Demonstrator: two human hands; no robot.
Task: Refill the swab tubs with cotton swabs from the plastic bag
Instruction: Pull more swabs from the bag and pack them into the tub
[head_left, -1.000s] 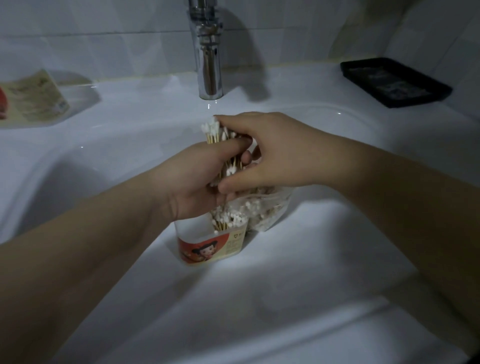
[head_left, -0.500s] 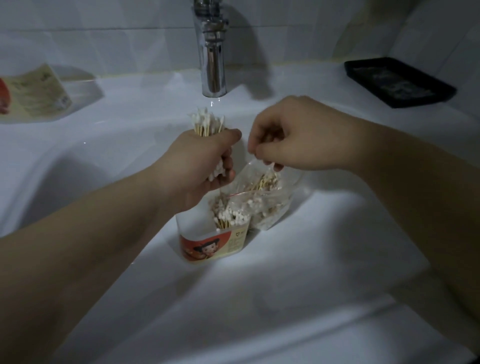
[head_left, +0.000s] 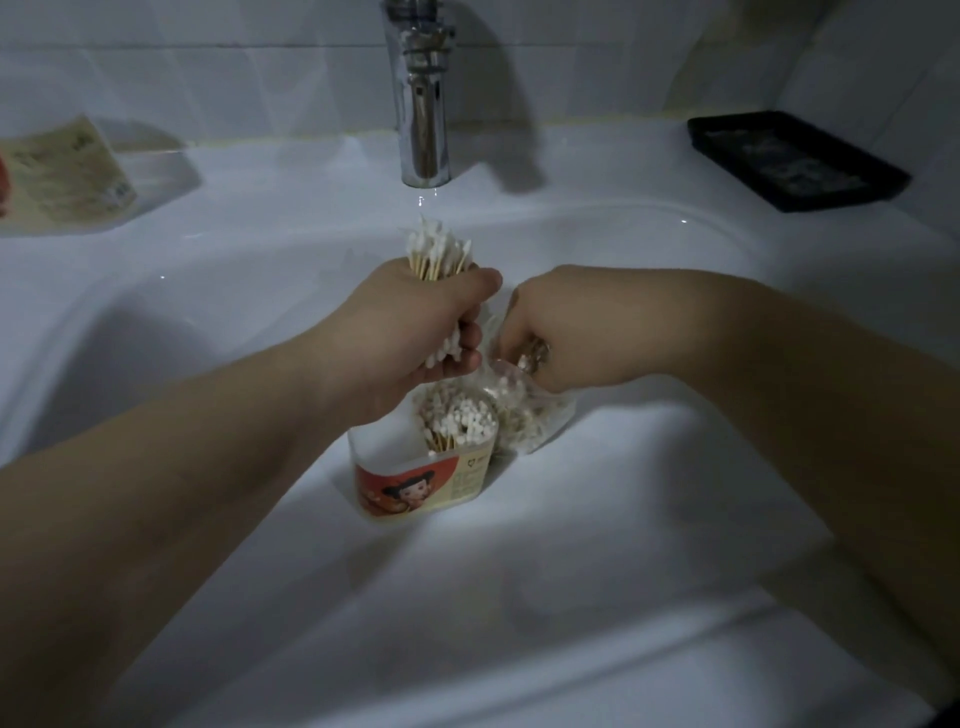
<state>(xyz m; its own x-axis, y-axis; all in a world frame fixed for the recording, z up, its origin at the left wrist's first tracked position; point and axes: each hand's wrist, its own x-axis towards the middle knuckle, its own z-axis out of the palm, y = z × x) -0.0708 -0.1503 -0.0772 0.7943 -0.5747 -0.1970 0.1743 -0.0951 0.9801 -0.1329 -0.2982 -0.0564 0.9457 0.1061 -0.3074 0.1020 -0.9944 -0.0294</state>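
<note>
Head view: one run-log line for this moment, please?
left hand: grips wooden cotton swab bundle | right hand: in clear plastic bag | labelled tub: part-filled

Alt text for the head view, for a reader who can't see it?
Over a white sink, the left hand grips a bundle of cotton swabs above a partly filled swab tub, while the right hand reaches into the plastic bag beside it.

Left hand (head_left: 410, 332) grips swab bundle (head_left: 436, 254) above tub (head_left: 421, 483); right hand (head_left: 566, 332) reaches into bag (head_left: 530, 415).
</note>
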